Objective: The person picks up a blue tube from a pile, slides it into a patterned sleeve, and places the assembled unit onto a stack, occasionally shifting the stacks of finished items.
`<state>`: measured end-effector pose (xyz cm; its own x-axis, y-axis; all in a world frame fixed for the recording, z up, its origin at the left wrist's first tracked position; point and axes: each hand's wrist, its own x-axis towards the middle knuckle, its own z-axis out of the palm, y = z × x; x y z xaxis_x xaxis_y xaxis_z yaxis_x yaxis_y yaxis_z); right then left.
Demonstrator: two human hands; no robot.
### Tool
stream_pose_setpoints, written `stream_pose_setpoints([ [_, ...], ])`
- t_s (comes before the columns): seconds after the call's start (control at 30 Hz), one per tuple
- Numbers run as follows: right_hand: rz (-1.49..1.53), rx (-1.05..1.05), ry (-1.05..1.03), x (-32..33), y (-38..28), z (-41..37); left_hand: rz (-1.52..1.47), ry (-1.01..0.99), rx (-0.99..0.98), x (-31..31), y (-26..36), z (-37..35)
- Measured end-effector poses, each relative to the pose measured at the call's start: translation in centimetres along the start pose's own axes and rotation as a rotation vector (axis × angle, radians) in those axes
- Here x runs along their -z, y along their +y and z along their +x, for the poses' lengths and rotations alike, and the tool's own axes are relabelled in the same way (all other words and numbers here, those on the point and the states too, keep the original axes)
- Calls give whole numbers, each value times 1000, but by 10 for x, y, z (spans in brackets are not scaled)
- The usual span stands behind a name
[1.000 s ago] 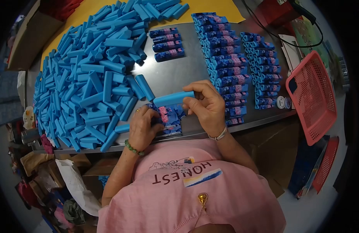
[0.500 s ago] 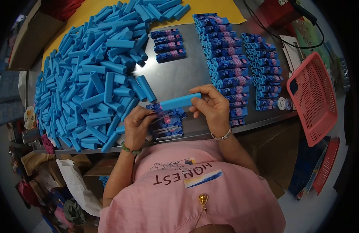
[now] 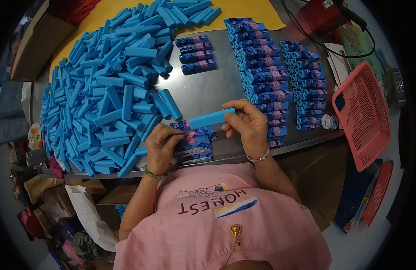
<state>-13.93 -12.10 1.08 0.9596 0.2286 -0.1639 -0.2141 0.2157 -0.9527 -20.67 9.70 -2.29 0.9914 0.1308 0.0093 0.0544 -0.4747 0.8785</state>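
Between my hands a plain blue tube (image 3: 210, 119) lies nearly level over the table's front part. My right hand (image 3: 248, 128) grips its right end between thumb and fingers. A dark blue and pink printed sleeve (image 3: 180, 125) shows at the tube's left end. My left hand (image 3: 162, 141) is closed in a pinch on the sleeve's near edge. Just below, a small stack of flat printed sleeves (image 3: 194, 150) lies near the table edge. To the left spreads a large heap of bare blue tubes (image 3: 113, 96), with two loose ones at its right border.
Several sleeved tubes (image 3: 196, 57) lie in a short column behind my hands. Longer stacked rows of sleeved tubes (image 3: 266, 74) stand to the right. A pink perforated basket (image 3: 365, 119) leans beyond the table's right end. Red equipment with a black cable (image 3: 322, 15) sits at the back right.
Both hands and the tube stay almost in place, with only a slight shift to the right in view. The grip of each hand looks the same.
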Motion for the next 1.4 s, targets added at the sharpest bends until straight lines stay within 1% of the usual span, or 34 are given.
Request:
stream_pose_setpoints([
  [0.03,-8,-2,2,0,0,1,-215,-48,151,4,2,2],
  [0.07,-8,1,-3,-1,-1,1,-214,-42,149,9,4,4],
  [0.13,50,-37,-8,-1,-1,2,-259,-158,128,17,8,8],
  [0.17,50,-36,-9,-1,-2,2,-258,-157,126,20,9,10],
  [0.23,89,-117,-21,0,-4,3,-274,-250,80,25,13,12],
  [0.27,87,-117,-20,1,-5,4,-276,-251,80,26,15,13],
  [0.33,2,-139,-64,3,-6,5,-172,-330,-20,29,18,15],
  [0.37,0,-139,-64,3,-7,5,-174,-330,-21,28,21,15],
  [0.43,-135,-54,-37,3,-7,5,47,-243,-163,25,27,15],
  [0.47,-135,-52,-38,1,-8,5,48,-242,-165,22,29,15],
  [0.53,-219,21,-13,-6,-8,4,10,-203,-95,18,32,15],
  [0.57,-220,26,-13,-10,-6,4,10,-202,-99,15,33,16],
  [0.63,-320,136,-76,-17,-1,4,-201,-222,-10,9,36,17],
  [0.67,-320,140,-73,-20,-1,4,-201,-223,-14,8,35,17],
  [0.73,-245,90,-151,-24,0,5,-437,-224,102,6,33,18],
  [0.77,-245,93,-150,-23,-2,7,-436,-225,98,8,33,18],
  [0.83,270,-252,-132,-21,-4,10,-482,-202,107,10,32,19],
  [0.87,271,-252,-129,-20,-3,10,-481,-205,107,11,34,18],
  [0.93,219,-306,-212,-20,2,9,-526,-215,164,11,40,18],
  [0.97,220,-307,-210,-21,4,8,-526,-218,165,9,40,19],
  [1.03,227,-242,-192,-24,8,7,-494,-172,59,4,39,20],
  [1.13,187,-186,-152,-26,12,6,-445,-141,29,0,43,21],
  [1.27,228,-176,-130,-23,17,9,-409,-146,4,-5,39,30],
  [1.33,280,-177,17,-23,16,10,-298,-78,62,-9,36,42],
  [1.4,237,-183,22,-15,25,9,-255,-38,63,-19,39,66],
])
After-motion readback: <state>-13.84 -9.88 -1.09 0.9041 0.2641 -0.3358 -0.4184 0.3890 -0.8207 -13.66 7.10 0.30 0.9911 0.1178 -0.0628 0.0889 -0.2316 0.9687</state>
